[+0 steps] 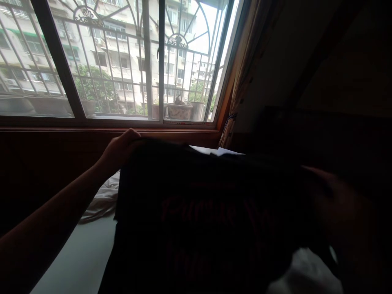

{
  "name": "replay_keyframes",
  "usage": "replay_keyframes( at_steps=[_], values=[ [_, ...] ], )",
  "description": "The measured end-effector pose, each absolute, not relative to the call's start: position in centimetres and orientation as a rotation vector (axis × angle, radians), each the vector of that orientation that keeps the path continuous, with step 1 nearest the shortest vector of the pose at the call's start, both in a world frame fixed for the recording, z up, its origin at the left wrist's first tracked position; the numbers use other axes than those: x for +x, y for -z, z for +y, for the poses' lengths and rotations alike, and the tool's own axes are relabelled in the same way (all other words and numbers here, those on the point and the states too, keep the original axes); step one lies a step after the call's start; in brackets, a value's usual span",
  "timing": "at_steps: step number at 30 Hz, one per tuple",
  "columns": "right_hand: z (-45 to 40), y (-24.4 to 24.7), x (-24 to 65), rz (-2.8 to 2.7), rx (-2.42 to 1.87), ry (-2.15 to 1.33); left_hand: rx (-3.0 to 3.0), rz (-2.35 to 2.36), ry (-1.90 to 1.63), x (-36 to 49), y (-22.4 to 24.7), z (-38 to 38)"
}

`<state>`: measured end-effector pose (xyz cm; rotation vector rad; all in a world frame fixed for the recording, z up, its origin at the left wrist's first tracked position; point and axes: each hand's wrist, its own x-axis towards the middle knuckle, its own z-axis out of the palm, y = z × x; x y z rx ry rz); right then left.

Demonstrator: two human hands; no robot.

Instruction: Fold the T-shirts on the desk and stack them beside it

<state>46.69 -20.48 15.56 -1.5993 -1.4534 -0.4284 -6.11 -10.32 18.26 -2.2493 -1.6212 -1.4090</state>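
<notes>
A black T-shirt (196,228) with reddish lettering, partly readable as "Pursue", hangs spread out in front of me. My left hand (124,145) grips its upper left corner, the fingers closed on the cloth. At the upper right corner, my right hand (332,192) holds the other side; it is dark and blurred, and its fingers are hard to make out. The shirt hides much of the pale surface below it.
Behind the shirt lies a pale flat surface (79,253) with a crumpled light cloth (104,200) on it. A whitish bundle (306,271) shows at the lower right. Beyond are a barred window (122,65), its wooden sill (61,134) and a tied curtain (239,77).
</notes>
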Motion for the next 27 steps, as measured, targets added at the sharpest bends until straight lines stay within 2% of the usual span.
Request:
replay_keyframes(
  at_steps=[4, 8, 11, 15, 18, 22, 27],
  values=[
    [-14.0, -16.9, 44.2, -1.551, -1.545, 0.697, -2.071, -1.391, 1.245, -3.5, -20.5, -6.4],
    [-13.0, -12.4, 43.2, -1.709, -1.411, 0.758, -2.134, -1.301, 1.124, -2.6, -17.0, -7.2],
    [-16.2, -7.8, 43.4, -1.864, -1.49, 0.501, -2.324, -1.369, 0.958, -4.2, -13.0, -10.9],
    [-22.0, -2.8, 44.2, -2.106, -1.657, -0.165, -2.709, -1.654, 0.627, -9.2, -8.3, -16.9],
    [-25.1, 0.2, 45.0, -2.202, -1.622, -0.369, -2.824, -1.82, 0.364, -12.8, -5.0, -21.0],
    [-26.9, 4.0, 45.9, -2.173, -1.671, -0.183, -2.92, -1.795, 0.264, -13.6, -0.8, -24.8],
    [-26.9, 6.0, 45.3, -2.018, -1.72, 0.097, -2.789, -1.809, 0.585, -9.3, 2.1, -25.8]
  ],
)
